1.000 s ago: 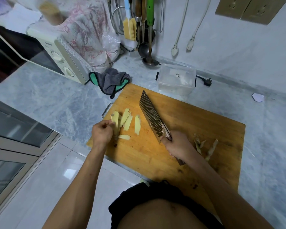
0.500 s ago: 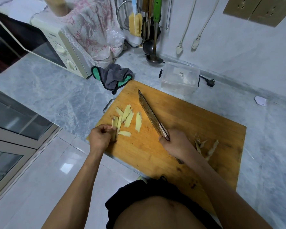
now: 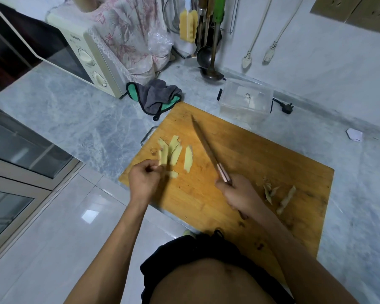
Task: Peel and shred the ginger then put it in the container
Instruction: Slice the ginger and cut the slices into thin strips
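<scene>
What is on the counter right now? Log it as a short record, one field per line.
left hand: pinches a ginger slice
right hand: grips the knife, blade on edge over the board
board: wooden, holds other slices at left, peels at right
container: clear, beyond the board, no shreds visible inside
cloth: grey and green, left of container
stage: slices cut, not yet shredded

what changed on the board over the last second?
The knife in the right hand has rolled from lying nearly flat to standing on edge. The left hand has dropped back toward the near edge of the cutting board, its grip on a ginger slice kept. The loose slices, the peels and the container stayed put.
</scene>
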A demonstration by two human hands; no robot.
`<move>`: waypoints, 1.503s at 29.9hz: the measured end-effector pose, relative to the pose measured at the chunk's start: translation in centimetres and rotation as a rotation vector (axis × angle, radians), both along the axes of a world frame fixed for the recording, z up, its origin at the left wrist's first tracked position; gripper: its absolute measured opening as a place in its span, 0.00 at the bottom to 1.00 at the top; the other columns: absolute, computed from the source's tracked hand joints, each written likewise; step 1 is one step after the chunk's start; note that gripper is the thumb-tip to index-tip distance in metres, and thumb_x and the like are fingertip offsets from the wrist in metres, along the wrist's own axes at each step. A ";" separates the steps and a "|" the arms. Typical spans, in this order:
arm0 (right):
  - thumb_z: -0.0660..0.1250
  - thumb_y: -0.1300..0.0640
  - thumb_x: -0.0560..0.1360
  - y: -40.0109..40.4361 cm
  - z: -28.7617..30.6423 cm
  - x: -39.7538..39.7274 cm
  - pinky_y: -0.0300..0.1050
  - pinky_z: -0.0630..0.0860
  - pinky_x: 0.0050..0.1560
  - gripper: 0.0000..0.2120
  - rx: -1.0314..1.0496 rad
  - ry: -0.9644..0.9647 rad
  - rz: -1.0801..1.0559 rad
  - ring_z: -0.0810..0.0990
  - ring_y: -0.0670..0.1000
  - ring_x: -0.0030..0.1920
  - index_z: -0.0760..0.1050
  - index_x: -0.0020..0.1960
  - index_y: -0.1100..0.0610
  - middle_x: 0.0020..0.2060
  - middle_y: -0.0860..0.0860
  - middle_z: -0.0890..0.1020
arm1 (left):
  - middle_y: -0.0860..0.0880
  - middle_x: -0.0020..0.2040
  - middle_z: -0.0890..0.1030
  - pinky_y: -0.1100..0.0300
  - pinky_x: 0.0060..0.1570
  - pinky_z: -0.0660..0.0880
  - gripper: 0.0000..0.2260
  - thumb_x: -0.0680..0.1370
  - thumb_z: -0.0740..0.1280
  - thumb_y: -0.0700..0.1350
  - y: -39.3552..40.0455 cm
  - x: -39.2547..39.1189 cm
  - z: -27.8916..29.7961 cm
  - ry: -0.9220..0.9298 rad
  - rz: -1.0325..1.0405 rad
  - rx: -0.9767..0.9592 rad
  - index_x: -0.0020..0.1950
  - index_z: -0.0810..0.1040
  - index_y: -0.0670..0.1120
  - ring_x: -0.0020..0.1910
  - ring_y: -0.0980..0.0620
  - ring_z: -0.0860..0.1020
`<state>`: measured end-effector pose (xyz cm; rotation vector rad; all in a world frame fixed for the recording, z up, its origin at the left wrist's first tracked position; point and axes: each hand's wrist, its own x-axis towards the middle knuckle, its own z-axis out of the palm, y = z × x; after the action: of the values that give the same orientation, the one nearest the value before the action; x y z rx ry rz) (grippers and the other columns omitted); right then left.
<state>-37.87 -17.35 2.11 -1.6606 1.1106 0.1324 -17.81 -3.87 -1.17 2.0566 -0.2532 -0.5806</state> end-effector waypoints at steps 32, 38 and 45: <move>0.51 0.34 0.81 1.8 0.7 -1.4 0.42 0.67 0.26 0.28 0.143 -0.132 -0.165 0.70 0.49 0.23 0.72 0.39 0.55 0.25 0.48 0.73 | 0.44 0.48 0.84 0.50 0.45 0.82 0.11 0.78 0.66 0.32 -9.8 -5.9 -2.7 0.390 0.169 -0.142 0.58 0.82 0.41 0.37 0.48 0.82; 0.51 0.34 0.81 1.8 0.7 -1.7 0.42 0.68 0.26 0.28 0.126 -0.126 -0.154 0.71 0.48 0.23 0.72 0.39 0.55 0.25 0.48 0.73 | 0.49 0.43 0.82 0.51 0.45 0.83 0.16 0.78 0.66 0.32 -10.0 -5.8 -2.9 0.368 0.141 -0.125 0.64 0.80 0.44 0.37 0.52 0.81; 0.51 0.35 0.81 1.8 1.1 -1.6 0.42 0.68 0.25 0.27 0.124 -0.136 -0.147 0.71 0.48 0.23 0.71 0.39 0.55 0.25 0.47 0.73 | 0.51 0.39 0.82 0.52 0.44 0.83 0.18 0.78 0.66 0.32 -10.0 -5.9 -2.8 0.325 0.101 -0.116 0.66 0.78 0.45 0.34 0.51 0.81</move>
<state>-39.44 -15.54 3.21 -1.4511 1.0952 -0.0062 -23.68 -13.87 -3.95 1.8193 0.0084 -0.8058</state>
